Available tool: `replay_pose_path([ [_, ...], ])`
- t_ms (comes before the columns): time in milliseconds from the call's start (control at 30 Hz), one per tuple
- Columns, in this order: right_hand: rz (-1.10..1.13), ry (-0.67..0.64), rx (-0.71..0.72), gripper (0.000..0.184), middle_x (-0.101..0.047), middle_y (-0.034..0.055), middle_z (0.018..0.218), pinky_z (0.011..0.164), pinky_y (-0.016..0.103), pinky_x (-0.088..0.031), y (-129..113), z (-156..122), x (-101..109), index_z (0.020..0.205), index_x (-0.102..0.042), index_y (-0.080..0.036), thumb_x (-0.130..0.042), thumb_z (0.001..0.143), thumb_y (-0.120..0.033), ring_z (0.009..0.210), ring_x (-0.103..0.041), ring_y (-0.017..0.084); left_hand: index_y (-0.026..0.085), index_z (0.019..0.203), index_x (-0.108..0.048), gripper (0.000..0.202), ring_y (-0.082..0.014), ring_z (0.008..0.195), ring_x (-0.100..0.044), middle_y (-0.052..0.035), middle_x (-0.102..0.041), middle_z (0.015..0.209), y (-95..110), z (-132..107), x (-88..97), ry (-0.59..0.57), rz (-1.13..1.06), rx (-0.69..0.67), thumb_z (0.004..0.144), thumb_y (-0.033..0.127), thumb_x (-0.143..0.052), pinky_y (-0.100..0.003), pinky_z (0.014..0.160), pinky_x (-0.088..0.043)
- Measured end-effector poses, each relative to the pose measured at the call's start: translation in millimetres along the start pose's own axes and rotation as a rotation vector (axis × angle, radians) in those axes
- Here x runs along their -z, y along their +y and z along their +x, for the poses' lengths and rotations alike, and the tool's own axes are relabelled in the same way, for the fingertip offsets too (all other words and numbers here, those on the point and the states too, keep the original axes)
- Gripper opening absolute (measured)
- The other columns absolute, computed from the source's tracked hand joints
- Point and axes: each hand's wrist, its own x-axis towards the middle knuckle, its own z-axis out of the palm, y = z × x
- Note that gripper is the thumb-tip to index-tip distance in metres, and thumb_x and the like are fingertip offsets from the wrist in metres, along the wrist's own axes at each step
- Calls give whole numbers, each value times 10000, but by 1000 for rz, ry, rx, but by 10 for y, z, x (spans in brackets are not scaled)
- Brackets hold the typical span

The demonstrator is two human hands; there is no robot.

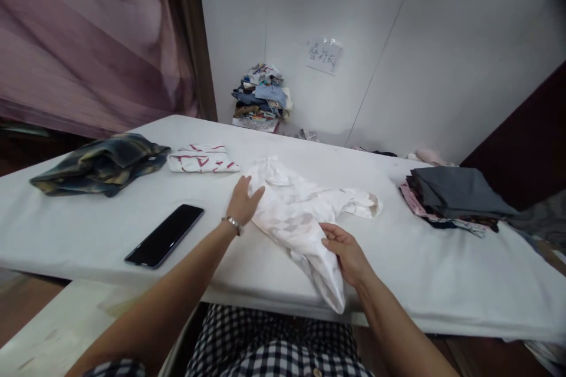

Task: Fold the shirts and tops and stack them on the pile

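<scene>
A white shirt (294,209) with faint pale markings lies crumpled across the middle of the white-covered table, its collar at the far side. One sleeve stretches out to the right, and its lower end hangs toward the near table edge. My left hand (244,200), with a metal bracelet at the wrist, rests against the shirt's left side, thumb and fingers apart. On the other side, my right hand (347,252) pinches the shirt's lower right edge between thumb and fingers.
Left of the shirt are a folded white-and-red garment (203,159), a dark plaid garment (104,165) and a black phone (165,235). Folded clothes (457,194) are stacked at the right. Behind the table rises a clothes pile (264,97); a paper sign (325,56) hangs on the wall.
</scene>
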Motion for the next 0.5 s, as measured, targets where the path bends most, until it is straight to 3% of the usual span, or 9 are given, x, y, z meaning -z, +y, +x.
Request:
replay_pose_path([
  [67,99,-24,36,446,-698,49,1086,764,312,-513,-12,15,-107,1011,-673,-223,-788,580,-237,885,-656,210,150,1313,-475,553,-268,1374,-311,-141,-387,1468,86,-347,-30,-15,-68,-233,855,461,-480,-425,1114,-281],
  [133,177,-94,73,516,-648,43,1201,809,335,-514,-60,16,-229,1113,-639,-264,-772,615,-241,970,-642,223,191,1344,-444,602,-263,1349,-355,-117,-405,1461,177,-672,-39,-149,-142,-448,826,485,-529,-429,1103,-304],
  [200,165,-216,97,558,-583,36,1303,896,378,-490,-116,17,-346,1215,-586,-310,-739,679,-287,1086,-599,238,213,1382,-400,715,-265,1238,-485,-109,-475,1407,246,-894,-52,-307,-189,-493,756,475,-624,-404,1024,-401],
  [233,110,-273,108,560,-560,38,1332,936,400,-468,-139,30,-387,1244,-568,-321,-723,706,-309,1129,-575,241,219,1369,-420,705,-258,1142,-555,-99,-544,1337,263,-946,-60,-363,-204,-453,738,443,-643,-384,958,-448],
  [300,-64,-302,171,526,-560,51,1331,970,435,-439,-167,102,-394,1251,-568,-316,-699,742,-329,1131,-571,241,215,1211,-573,466,-220,912,-631,-54,-684,1072,252,-929,-72,-397,-250,-302,769,360,-583,-336,817,-489],
  [400,-348,-113,363,466,-617,72,1247,954,471,-445,-173,337,-168,1235,-580,-285,-643,775,-319,1029,-619,231,185,847,-670,221,-191,757,-604,-13,-682,756,140,-708,-34,-271,-432,6,785,303,-494,-284,695,-464],
  [500,-687,97,486,482,-593,77,1280,1009,495,-407,-160,605,244,1243,-580,-263,-581,761,-260,1172,-542,256,178,863,-644,214,-179,722,-593,-13,-675,755,9,-498,72,-149,-789,393,767,311,-506,-251,600,-441],
])
